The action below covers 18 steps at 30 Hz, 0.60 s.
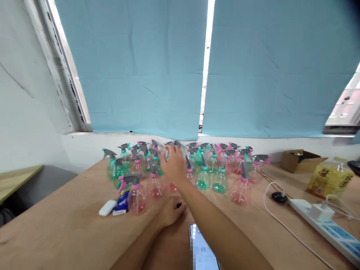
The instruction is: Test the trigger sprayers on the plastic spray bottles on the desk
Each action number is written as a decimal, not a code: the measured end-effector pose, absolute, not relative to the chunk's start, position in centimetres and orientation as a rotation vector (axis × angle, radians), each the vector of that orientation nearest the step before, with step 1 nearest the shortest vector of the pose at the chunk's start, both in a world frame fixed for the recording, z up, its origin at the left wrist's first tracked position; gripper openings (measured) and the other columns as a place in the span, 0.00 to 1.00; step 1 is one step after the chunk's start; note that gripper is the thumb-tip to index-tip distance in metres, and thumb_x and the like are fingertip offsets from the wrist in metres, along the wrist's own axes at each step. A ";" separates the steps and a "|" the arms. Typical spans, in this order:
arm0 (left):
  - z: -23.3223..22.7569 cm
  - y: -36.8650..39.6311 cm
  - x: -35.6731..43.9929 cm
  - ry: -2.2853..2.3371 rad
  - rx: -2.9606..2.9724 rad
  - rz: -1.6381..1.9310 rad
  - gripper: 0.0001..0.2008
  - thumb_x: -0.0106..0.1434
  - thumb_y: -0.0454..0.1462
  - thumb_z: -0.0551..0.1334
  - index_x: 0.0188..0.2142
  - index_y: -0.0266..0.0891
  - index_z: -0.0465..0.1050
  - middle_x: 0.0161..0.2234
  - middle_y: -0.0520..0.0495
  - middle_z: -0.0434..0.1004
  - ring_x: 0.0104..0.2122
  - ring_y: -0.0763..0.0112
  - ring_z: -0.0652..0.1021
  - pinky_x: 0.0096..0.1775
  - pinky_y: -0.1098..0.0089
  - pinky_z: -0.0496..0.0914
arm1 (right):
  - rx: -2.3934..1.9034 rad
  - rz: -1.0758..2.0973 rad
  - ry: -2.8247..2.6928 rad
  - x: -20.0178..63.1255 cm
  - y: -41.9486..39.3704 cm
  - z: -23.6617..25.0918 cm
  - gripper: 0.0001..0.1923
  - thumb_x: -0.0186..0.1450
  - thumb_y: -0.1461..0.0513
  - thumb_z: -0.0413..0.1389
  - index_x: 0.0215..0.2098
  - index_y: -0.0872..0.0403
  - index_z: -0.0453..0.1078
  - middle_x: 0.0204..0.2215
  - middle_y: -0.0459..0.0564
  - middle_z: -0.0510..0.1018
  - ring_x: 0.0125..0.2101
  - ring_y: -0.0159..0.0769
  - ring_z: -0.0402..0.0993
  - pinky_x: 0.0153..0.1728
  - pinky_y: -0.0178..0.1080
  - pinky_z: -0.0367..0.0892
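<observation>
My right hand (173, 163) is stretched over the group of spray bottles, its fingers curled round a spray bottle (167, 154) that is mostly hidden behind them. Below that hand shows the lower part of a pink bottle (172, 187). My left hand (170, 212) lies low on the table with closed fingers; a small dark spot shows at them, too small to name. Around the hands stand clear green bottles (203, 179) and pink bottles (240, 191) with grey trigger heads, several with a little coloured liquid inside. One pink bottle (137, 200) stands nearest on the left.
A phone (201, 247) lies under my right forearm. Left are a white case (107, 207) and a blue packet (121, 203). On the right are a power strip (329, 228), cables, a black round device (279, 197), a cardboard box (300, 162) and a yellow pouch (327, 179).
</observation>
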<state>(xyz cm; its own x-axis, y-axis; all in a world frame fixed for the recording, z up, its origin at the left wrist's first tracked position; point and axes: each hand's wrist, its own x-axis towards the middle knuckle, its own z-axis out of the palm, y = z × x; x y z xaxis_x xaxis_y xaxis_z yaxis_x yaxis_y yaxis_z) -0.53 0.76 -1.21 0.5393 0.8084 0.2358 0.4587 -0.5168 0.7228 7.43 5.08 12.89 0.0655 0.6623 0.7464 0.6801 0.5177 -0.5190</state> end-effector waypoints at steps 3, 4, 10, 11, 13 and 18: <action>-1.7 1.0 -0.5 1.035 2.195 0.772 0.17 0.69 0.42 0.53 0.26 0.36 0.70 0.26 0.51 0.71 0.28 0.70 0.68 0.32 0.72 0.61 | -1.424 0.055 -1.690 8.3 6.2 13.0 0.33 0.66 0.58 0.55 0.66 0.54 0.52 0.52 0.63 0.69 0.47 0.51 0.72 0.44 0.48 0.68; -1.9 1.1 -0.6 1.041 2.202 0.777 0.18 0.69 0.42 0.53 0.24 0.37 0.67 0.24 0.52 0.67 0.27 0.72 0.66 0.30 0.73 0.59 | -1.485 0.091 -1.720 8.5 6.4 12.8 0.36 0.65 0.58 0.56 0.68 0.54 0.47 0.52 0.65 0.69 0.45 0.52 0.74 0.42 0.48 0.68; -2.0 1.0 -1.0 1.023 2.199 0.711 0.21 0.67 0.43 0.54 0.19 0.39 0.54 0.19 0.57 0.53 0.22 0.76 0.57 0.26 0.71 0.50 | -1.597 0.172 -1.897 9.2 6.2 11.3 0.26 0.64 0.67 0.51 0.61 0.58 0.58 0.39 0.61 0.78 0.40 0.51 0.77 0.40 0.46 0.67; -1.9 0.9 -1.0 1.009 2.197 0.697 0.22 0.67 0.43 0.55 0.19 0.39 0.53 0.19 0.57 0.51 0.22 0.77 0.56 0.26 0.71 0.49 | -1.596 0.158 -1.921 9.5 6.1 11.2 0.23 0.64 0.67 0.51 0.58 0.58 0.62 0.38 0.61 0.79 0.40 0.51 0.77 0.39 0.45 0.66; -1.6 0.8 -1.0 0.970 2.189 0.674 0.22 0.65 0.41 0.56 0.18 0.39 0.51 0.19 0.58 0.48 0.21 0.77 0.54 0.25 0.71 0.48 | -1.570 0.132 -1.959 10.2 5.7 11.0 0.18 0.62 0.66 0.52 0.51 0.56 0.67 0.37 0.59 0.79 0.38 0.49 0.77 0.37 0.42 0.65; -0.9 0.8 -1.3 0.802 2.169 0.557 0.19 0.56 0.32 0.57 0.16 0.39 0.46 0.18 0.58 0.43 0.20 0.79 0.51 0.25 0.69 0.45 | -1.400 0.137 -1.950 12.8 4.8 9.9 0.16 0.60 0.62 0.55 0.47 0.50 0.70 0.33 0.50 0.79 0.33 0.41 0.74 0.32 0.36 0.60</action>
